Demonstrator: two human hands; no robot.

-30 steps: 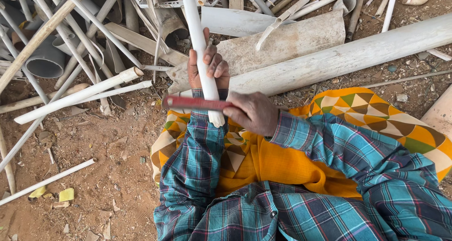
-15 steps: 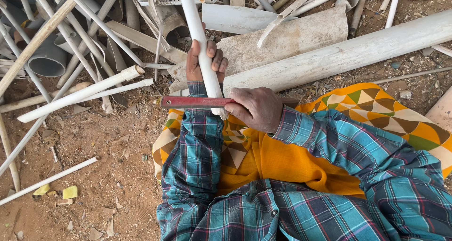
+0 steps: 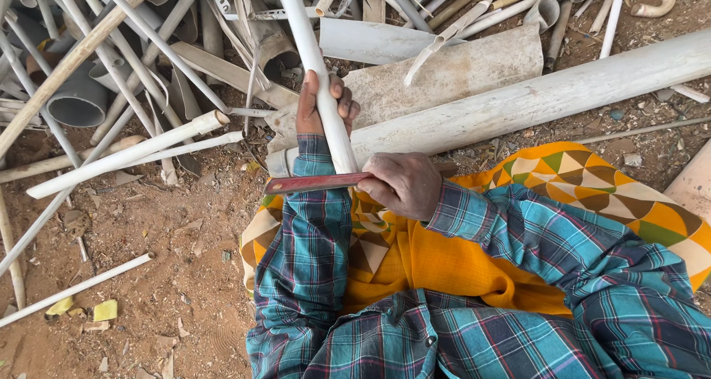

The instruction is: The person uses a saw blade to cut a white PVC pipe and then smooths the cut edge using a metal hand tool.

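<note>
Head view, left hand (image 3: 324, 104) gripping white pipe (image 3: 315, 61), right hand (image 3: 404, 184) holding red blade (image 3: 315, 183)

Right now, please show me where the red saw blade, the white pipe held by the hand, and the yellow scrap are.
red saw blade (image 3: 315, 183), head view, middle of blade.
white pipe (image 3: 309, 42), head view, shaft above the fingers.
yellow scrap (image 3: 105, 310), head view, its centre.

White pipe (image 3: 318, 75). Red saw blade (image 3: 315, 183). Shirt sleeves (image 3: 311, 253): teal plaid with dark and red lines. Cloth (image 3: 592, 186): orange-yellow, with triangles in green, white and orange. Ground (image 3: 148, 275): reddish-brown soil.
</note>
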